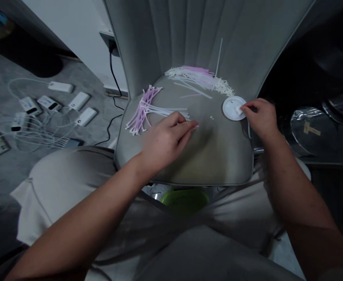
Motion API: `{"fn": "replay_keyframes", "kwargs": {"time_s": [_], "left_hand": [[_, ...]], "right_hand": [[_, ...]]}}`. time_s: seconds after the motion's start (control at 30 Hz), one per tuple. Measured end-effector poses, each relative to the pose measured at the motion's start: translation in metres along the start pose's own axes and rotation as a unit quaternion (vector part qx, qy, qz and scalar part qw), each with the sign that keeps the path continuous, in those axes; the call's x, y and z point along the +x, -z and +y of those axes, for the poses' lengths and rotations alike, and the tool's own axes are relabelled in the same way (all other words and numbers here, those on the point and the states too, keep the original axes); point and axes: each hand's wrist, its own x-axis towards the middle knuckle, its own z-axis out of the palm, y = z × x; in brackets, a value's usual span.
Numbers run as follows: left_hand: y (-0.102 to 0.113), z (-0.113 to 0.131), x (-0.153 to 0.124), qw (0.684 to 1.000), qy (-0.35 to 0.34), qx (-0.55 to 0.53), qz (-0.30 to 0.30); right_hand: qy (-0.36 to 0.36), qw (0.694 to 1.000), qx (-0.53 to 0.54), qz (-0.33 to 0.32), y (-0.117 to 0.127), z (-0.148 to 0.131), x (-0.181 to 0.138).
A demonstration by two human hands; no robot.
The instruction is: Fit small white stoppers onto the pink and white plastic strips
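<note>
My left hand (pixel 167 140) rests on the grey chair seat (pixel 189 164), its fingers pinched together on a thin pink cable tie (pixel 195 126) at the fingertips. Just left of it lies a bundle of pink and white cable ties (pixel 144 111). My right hand (pixel 260 117) is at the seat's right edge, its fingers closed on the rim of a small white round lid (pixel 232 108). A larger heap of white and pink cable ties (pixel 199 78) lies at the back of the seat, against the chair back (pixel 189 35).
Several white power banks with cables (pixel 57 105) lie on the grey floor at left. A black cord (pixel 113 78) runs from a wall socket. A green bowl (pixel 184 200) sits under the seat. Clear plastic items (pixel 308 128) stand at right.
</note>
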Motion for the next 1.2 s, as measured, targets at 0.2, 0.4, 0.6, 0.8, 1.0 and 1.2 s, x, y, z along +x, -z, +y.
{"fn": "replay_keyframes", "kwargs": {"time_s": [0.2, 0.4, 0.6, 0.8, 1.0, 1.2], "left_hand": [[0.0, 0.0, 0.0, 1.0, 0.003, -0.002, -0.002], [0.0, -0.001, 0.0, 1.0, 0.004, -0.003, -0.004], [0.002, 0.001, 0.002, 1.0, 0.005, -0.003, -0.011], [0.001, 0.001, 0.002, 1.0, 0.007, -0.004, -0.019], [0.001, 0.0, 0.002, 1.0, 0.001, -0.002, -0.018], [0.001, 0.002, 0.003, 1.0, -0.005, -0.008, -0.015]], "right_hand": [[-0.009, 1.0, 0.009, 0.008, 0.002, -0.002, 0.0], [-0.008, 1.0, 0.021, 0.008, 0.003, -0.001, -0.001], [-0.006, 1.0, 0.012, 0.007, 0.005, -0.001, -0.001], [-0.018, 0.998, 0.051, 0.029, 0.004, 0.001, 0.0], [-0.063, 0.986, 0.144, 0.054, 0.006, -0.003, 0.0], [-0.129, 0.93, 0.337, 0.076, 0.014, -0.028, -0.012]]}}
